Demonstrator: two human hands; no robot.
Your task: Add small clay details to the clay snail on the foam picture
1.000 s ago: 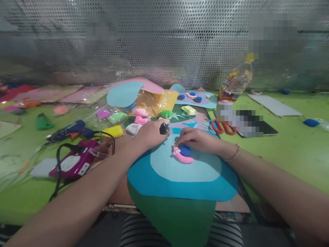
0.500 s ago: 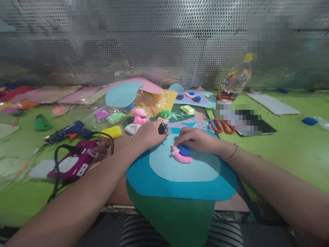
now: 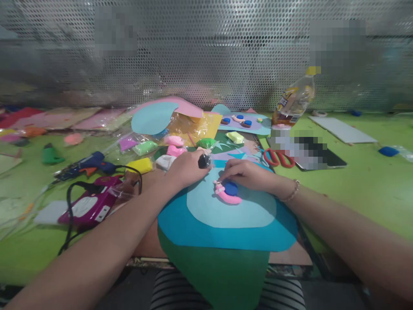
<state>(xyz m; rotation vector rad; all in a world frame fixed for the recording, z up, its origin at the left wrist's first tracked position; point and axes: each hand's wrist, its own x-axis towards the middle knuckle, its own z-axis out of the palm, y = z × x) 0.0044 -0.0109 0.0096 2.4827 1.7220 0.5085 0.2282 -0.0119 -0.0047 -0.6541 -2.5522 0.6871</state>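
My left hand (image 3: 189, 167) is closed around a small clear packet of black clay (image 3: 204, 161), above the far edge of the light blue paper (image 3: 232, 217). On that paper lies a pink clay snail (image 3: 230, 199) with a round blue shell piece (image 3: 231, 188) against its back. My right hand (image 3: 247, 174) hovers just beyond it, fingertips pinched together beside the snail's head. Whatever those fingertips hold, if anything, is too small to make out. Beneath the light blue sheet are a darker blue sheet (image 3: 226, 238) and a green sheet (image 3: 222, 271) that overhangs the table edge.
Wrapped clay packets, one of them yellow (image 3: 140, 165), lie beyond my left forearm. Left of it are a glue gun (image 3: 93, 163) and a purple power strip (image 3: 93, 204) with a black cable. Red-handled scissors (image 3: 279, 158), a tablet (image 3: 309, 153) and a bottle (image 3: 295, 101) sit at right.
Both hands hold nearly the same pose and place. The view has shifted very slightly; the snail and papers look unchanged.
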